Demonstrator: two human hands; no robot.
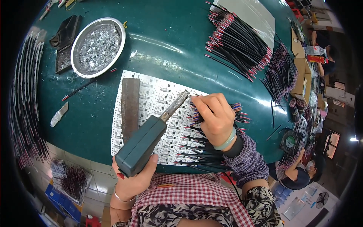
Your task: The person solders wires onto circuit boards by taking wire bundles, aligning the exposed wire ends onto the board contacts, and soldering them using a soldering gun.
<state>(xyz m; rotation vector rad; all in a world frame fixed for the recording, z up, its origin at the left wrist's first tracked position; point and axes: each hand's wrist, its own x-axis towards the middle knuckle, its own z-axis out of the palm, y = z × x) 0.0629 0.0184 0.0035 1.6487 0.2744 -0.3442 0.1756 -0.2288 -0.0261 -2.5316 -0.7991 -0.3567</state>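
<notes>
Dark-green soldering gun (141, 145) in the left hand (138, 178), fingers wrapped round it, tip over a white circuit-board panel (170, 138); right hand (217, 120) pinches near the tip, can't tell what.

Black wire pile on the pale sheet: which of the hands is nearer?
Right. The right hand is below and left of the wire pile in the picture; the left hand, gripping the soldering iron, is farther off, toward the lower left.
</notes>
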